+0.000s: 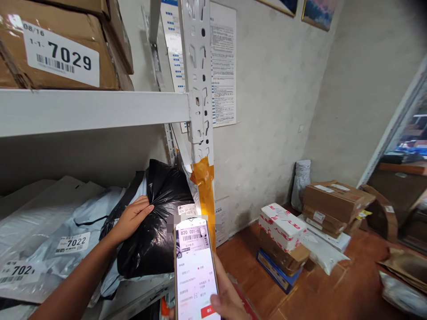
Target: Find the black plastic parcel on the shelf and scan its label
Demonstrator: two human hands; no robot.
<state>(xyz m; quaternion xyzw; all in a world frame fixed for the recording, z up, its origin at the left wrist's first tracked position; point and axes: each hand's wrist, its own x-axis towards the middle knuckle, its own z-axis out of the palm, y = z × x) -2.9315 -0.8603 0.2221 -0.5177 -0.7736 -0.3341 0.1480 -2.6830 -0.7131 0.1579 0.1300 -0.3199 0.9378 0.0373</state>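
My left hand (135, 216) is closed on the gathered plastic of a black parcel bag (150, 249), which sits at the right end of a white metal shelf. In my right hand (227, 289) is a smartphone (195, 271), held upright in front of the bag with the thumb by a red button on its screen. The screen shows a camera picture of a shipping label above lines of text. Just over the phone's top edge, part of the white label (186, 210) on the bag shows; the rest is hidden.
Pale parcel bags (73, 222) marked 7022 and 702-something lie left on the shelf. A cardboard box (60, 49) labelled 7029 rests above the shelf beam (93, 111). The taped rack post (200, 111) stands close right. Stacked boxes (282, 226) and parcels occupy the wooden floor.
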